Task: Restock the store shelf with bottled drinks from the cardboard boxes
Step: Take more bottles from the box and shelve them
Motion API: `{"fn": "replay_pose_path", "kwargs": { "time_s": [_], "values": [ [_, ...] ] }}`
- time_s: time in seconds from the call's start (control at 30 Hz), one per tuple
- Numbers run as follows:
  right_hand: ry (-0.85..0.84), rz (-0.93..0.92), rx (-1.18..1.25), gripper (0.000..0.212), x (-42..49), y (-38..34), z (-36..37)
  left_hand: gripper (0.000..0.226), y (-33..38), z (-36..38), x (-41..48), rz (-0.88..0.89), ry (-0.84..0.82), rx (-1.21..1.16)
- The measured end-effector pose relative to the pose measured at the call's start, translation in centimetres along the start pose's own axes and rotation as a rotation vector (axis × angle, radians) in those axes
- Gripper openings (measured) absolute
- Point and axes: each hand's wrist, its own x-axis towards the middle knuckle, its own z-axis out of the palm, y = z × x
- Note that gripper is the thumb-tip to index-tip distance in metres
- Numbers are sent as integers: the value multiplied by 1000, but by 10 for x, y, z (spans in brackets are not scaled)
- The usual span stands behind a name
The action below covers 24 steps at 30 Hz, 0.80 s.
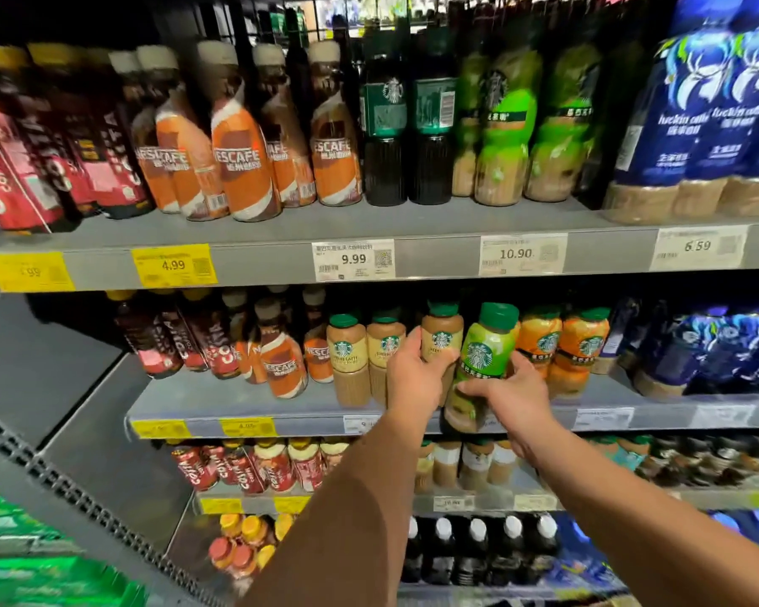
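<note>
Green bottle [485, 352] at the front lip of the middle shelf [220, 398], long axis near upright, cap tipped a little right. The right hand [511, 398] has it low down, fingers curled round the body. Just beside it, the left hand [413, 381] clasps an upright beige bottle [442, 337]. Its slot likely lies straight back, left of the orange bottles [561, 343].

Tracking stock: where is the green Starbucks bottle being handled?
Head view, right of centre: the green-label bottle is at the front of the second shelf, gripped by the right hand, between the beige latte bottle the left hand holds and the orange bottles.
</note>
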Motion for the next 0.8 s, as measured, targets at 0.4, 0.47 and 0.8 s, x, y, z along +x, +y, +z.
{"fn": "replay_pose_path", "kwargs": {
  "time_s": [0.4, 0.47, 0.8],
  "values": [
    [2, -9, -58, 46, -1, 5, 13, 46, -4, 5, 0, -17, 145, 225],
    [2, -3, -65, 46, -2, 5, 16, 47, -4, 2, -3, -36, 163, 225],
    [-42, 5, -94, 45, -30, -9, 11, 26, 10, -22, -37, -140, 106, 120]
  ]
}}
